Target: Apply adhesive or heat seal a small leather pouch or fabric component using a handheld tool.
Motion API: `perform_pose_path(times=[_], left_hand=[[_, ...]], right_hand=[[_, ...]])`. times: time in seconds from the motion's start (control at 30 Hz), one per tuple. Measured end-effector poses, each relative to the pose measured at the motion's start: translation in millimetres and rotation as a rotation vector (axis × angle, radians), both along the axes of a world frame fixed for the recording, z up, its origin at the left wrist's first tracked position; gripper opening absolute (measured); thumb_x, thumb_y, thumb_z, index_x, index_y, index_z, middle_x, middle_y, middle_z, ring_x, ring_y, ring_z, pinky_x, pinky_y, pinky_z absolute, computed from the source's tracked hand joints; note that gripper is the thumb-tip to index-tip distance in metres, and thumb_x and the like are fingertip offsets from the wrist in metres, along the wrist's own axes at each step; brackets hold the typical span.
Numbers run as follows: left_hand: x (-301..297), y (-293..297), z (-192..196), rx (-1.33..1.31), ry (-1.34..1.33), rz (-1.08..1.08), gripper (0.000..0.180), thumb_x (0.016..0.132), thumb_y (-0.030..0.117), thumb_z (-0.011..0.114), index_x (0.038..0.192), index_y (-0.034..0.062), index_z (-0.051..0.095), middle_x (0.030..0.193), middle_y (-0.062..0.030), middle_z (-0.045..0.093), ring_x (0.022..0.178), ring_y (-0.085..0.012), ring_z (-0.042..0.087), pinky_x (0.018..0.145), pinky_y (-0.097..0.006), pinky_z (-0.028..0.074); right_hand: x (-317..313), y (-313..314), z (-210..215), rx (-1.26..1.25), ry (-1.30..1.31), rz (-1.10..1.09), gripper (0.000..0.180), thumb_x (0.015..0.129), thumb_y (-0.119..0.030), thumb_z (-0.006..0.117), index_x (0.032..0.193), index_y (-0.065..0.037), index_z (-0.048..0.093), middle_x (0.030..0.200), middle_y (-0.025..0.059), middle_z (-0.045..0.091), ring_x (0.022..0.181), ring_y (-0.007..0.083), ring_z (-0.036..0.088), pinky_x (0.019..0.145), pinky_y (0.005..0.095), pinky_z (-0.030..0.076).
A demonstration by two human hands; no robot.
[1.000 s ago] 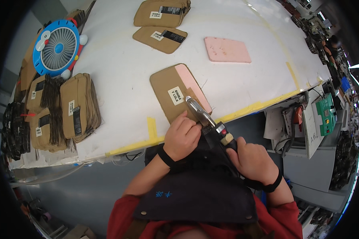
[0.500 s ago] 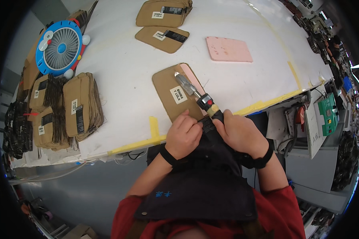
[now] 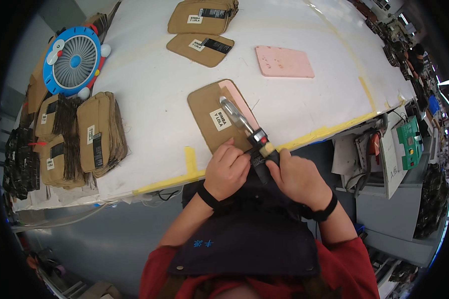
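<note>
A tan fabric panel (image 3: 200,105) with a white label lies at a slant near the table's front edge. Along its right side a pink backing strip (image 3: 239,99) shows. My left hand (image 3: 227,172) has its fingers curled at the panel's near edge, pinching it. Beside them a black printed tab (image 3: 259,170) hangs over the table edge. My right hand (image 3: 302,179) is wrapped round the dark handle of a hand tool with a rounded metal head (image 3: 237,115) and a red button. The metal head lies over the panel, left of the pink strip.
Stacked tan panels (image 3: 97,132) stand at the left, under a blue round fan (image 3: 75,61). More panels (image 3: 197,47) lie at the far middle, and a pink slab (image 3: 284,62) to their right. A green control box (image 3: 409,142) sits off the table's right side. Yellow tape (image 3: 314,135) lines the front edge.
The tool has been drawn slightly back toward me and to the right across the panel. My left hand keeps its place at the panel's near edge.
</note>
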State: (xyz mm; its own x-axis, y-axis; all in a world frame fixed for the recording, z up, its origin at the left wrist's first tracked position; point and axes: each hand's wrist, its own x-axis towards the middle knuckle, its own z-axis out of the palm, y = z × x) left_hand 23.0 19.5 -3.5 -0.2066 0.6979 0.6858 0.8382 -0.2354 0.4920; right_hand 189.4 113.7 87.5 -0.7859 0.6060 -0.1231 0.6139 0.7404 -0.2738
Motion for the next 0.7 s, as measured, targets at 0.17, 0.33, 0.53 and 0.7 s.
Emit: perform_pose_path(times=[0.17, 0.33, 0.53, 0.7], left_hand=[[-2.0, -3.9, 0.5, -0.016, 0.002, -0.009, 0.020, 0.066, -0.006, 0.075, 0.081, 0.0032, 0.066, 0.082, -0.0082, 0.056, 0.080, -0.0279, 0.060, 0.092, -0.046, 0.057], [-1.0, -3.5, 2.1, -0.002, -0.005, -0.005, 0.020, 0.066, -0.007, 0.075, 0.080, 0.0035, 0.065, 0.082, -0.0085, 0.056, 0.079, -0.0282, 0.060, 0.092, -0.046, 0.057], [3.4, 0.5, -1.1, -0.032, 0.000, 0.010, 0.020, 0.067, -0.006, 0.075, 0.081, 0.0038, 0.065, 0.084, -0.0085, 0.055, 0.082, -0.0282, 0.059, 0.095, -0.047, 0.055], [0.4, 3.4, 16.0, -0.166, -0.017, 0.085, 0.027, 0.078, 0.003, 0.073, 0.104, 0.0031, 0.066, 0.114, -0.0135, 0.059, 0.116, -0.0344, 0.055, 0.109, -0.053, 0.041]], right_hand=[[37.8, -31.9, 15.9, -0.159, -0.169, -0.053, 0.038, 0.099, -0.035, 0.058, 0.089, 0.001, 0.051, 0.059, 0.0187, 0.062, 0.053, 0.0399, 0.063, 0.051, 0.0487, 0.051], [-9.7, 9.6, -2.6, -0.013, 0.058, 0.028, 0.038, 0.099, -0.035, 0.056, 0.087, 0.001, 0.052, 0.060, 0.0185, 0.061, 0.056, 0.0394, 0.064, 0.052, 0.0480, 0.051], [-90.1, 66.6, -25.4, -0.005, 0.181, 0.037, 0.043, 0.100, -0.037, 0.054, 0.084, 0.002, 0.056, 0.068, 0.0231, 0.064, 0.065, 0.0426, 0.065, 0.061, 0.0511, 0.052], [-72.8, 86.6, -31.2, -0.059, 0.352, -0.052, 0.039, 0.100, -0.037, 0.054, 0.092, 0.002, 0.055, 0.073, 0.0224, 0.066, 0.072, 0.0438, 0.066, 0.067, 0.0517, 0.051]])
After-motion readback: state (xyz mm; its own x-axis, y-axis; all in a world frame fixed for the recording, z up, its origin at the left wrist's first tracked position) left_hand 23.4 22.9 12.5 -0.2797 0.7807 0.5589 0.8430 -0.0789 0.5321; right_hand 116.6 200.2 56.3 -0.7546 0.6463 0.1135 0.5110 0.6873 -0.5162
